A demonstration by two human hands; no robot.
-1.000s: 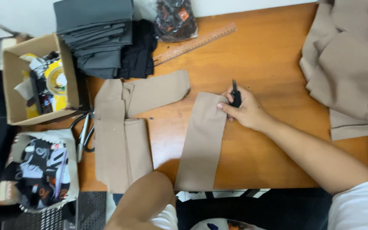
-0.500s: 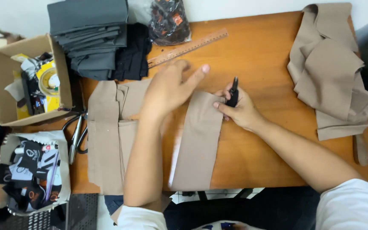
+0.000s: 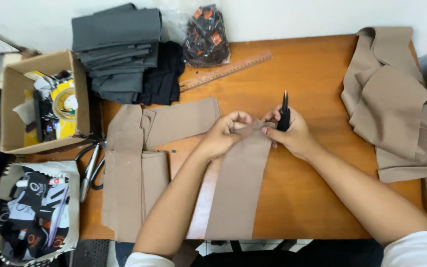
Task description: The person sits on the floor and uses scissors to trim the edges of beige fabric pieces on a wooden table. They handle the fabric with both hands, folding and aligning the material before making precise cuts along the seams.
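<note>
On the wooden table (image 3: 322,74), a tan cloth strip (image 3: 238,188) lay lengthwise. The left hand (image 3: 226,133) pinched its top edge taut; the right hand (image 3: 292,131) gripped small black snips (image 3: 284,111), fingers pressed together, beside that edge for trimming.

A wooden desk (image 3: 317,79) strewn with cut cloth.
Folded grey cloth (image 3: 117,47) and black cloth (image 3: 166,74) sit at the far left corner, a ruler (image 3: 226,70) beside them. Tan pieces (image 3: 134,163) lie along the left edge, a tan strip (image 3: 238,193) reaches the near edge, a tan heap (image 3: 396,104) fills the right side.
</note>
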